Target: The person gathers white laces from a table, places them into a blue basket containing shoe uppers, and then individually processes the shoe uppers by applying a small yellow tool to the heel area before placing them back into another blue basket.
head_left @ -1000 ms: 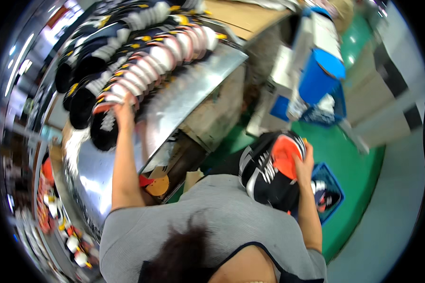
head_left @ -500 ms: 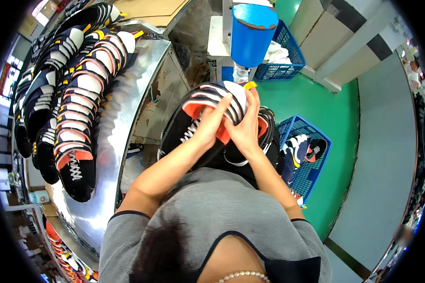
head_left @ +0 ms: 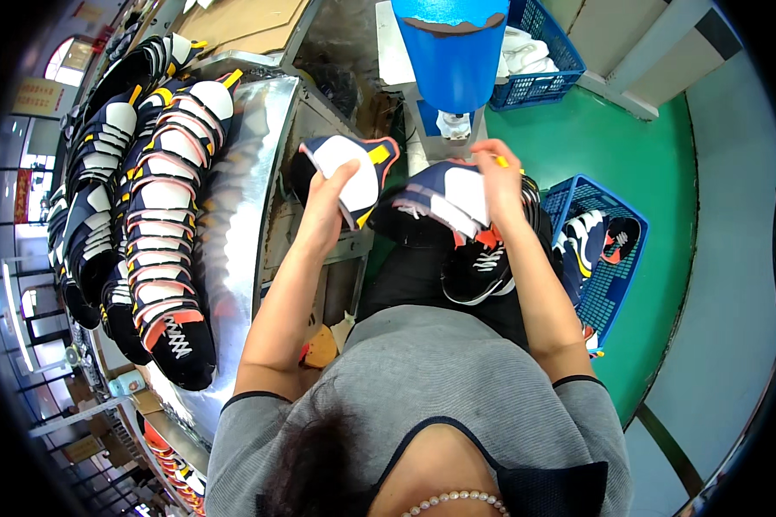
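My left hand is closed on a shoe upper with a white panel, navy fabric and yellow tabs, its thumb across the white part. To its right, my right hand grips the heel end of another navy and white shoe upper, whose black toe points left. The two uppers are close together above my lap. Beneath the right one lies a black upper with white lacing and an orange lining, part of a pile on my lap that my right forearm partly hides.
Rows of nested shoe uppers cover the metal bench at left. Ahead stands a machine with a blue cylindrical head. A blue crate with uppers sits on the green floor at right; another blue crate holds white cloth.
My hands were together on one stack of uppers; now they are apart, each with an upper. The left hand has moved left, the right hand right. The view has shifted slightly.
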